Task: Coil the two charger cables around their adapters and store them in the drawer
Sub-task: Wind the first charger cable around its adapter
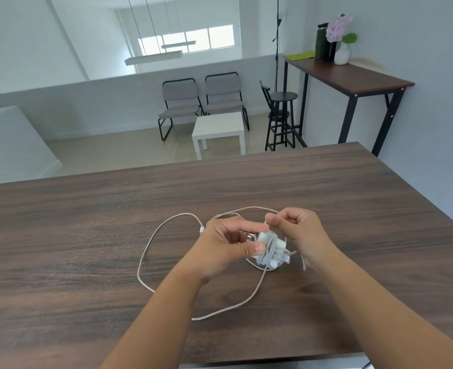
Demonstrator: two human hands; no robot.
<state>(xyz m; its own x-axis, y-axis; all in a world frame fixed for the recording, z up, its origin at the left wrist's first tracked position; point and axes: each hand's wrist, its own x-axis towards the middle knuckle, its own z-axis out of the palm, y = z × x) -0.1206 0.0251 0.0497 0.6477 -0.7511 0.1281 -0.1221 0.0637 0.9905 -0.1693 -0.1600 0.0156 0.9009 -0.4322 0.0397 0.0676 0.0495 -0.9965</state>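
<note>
Above table [87,235], L hand [220,246] grips adapter [262,237], R hand [297,230] pinches cable [145,257].

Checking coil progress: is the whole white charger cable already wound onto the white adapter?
No: the white charger cable lies in a wide loose loop on the dark wooden table, with only some turns around the white adapter.

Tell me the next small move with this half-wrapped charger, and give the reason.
Probably bring the right hand round for another turn. The left hand holds the adapter, already wrapped several times, the right pinches the cable just above it, and a long loose loop of cable lies on the table.
</note>
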